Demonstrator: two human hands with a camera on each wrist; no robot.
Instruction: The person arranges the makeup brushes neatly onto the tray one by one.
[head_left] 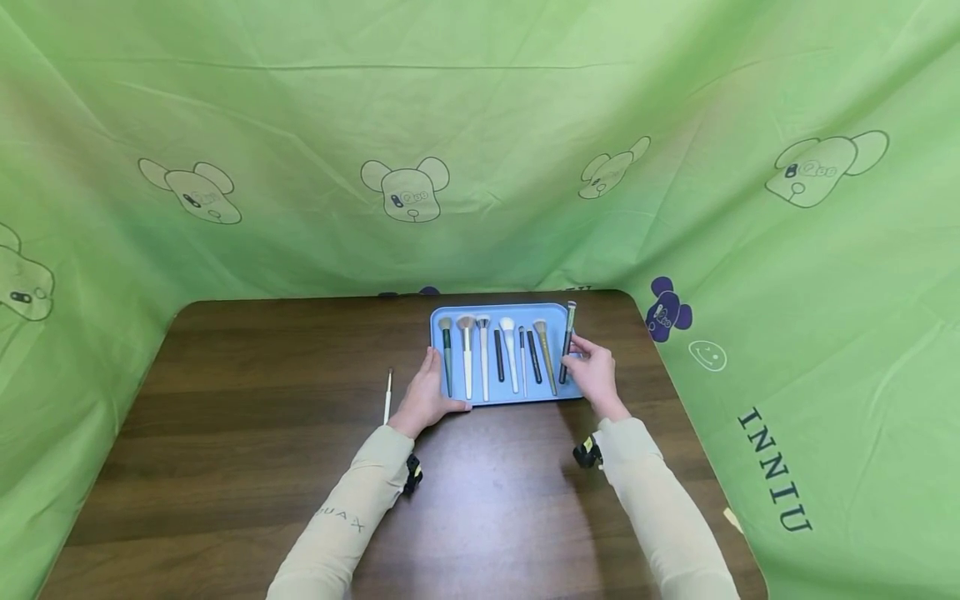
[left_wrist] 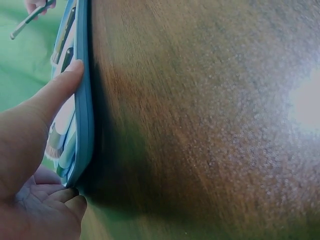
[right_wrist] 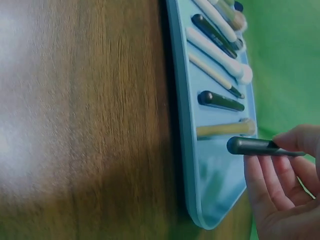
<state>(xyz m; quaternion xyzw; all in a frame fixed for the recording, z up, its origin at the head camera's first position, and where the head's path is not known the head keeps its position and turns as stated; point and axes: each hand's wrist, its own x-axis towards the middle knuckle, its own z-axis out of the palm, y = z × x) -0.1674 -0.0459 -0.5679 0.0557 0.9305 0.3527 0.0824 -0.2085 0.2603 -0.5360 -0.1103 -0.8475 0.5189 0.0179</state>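
A light-blue tray (head_left: 555, 315) lies at the far side of the table, with several makeup brushes in a row on it. My left hand (head_left: 424, 397) grips its near left corner, thumb over the near rim and fingers around the side. Between the thumb and fingers of my right hand (head_left: 596, 373) is a dark-handled makeup brush (right_wrist: 255, 146), pinched above the tray's right end, bristles pointing away. Beside it on the tray lies a brush with a tan handle (right_wrist: 220, 130). A white brush (head_left: 509, 346) and a green-handled brush (head_left: 447, 350) lie further left.
One thin white-handled brush (head_left: 387, 398) lies on the wooden table (head_left: 285, 433), left of the tray. Green printed cloth (head_left: 510, 233) hangs behind the table and along its sides.
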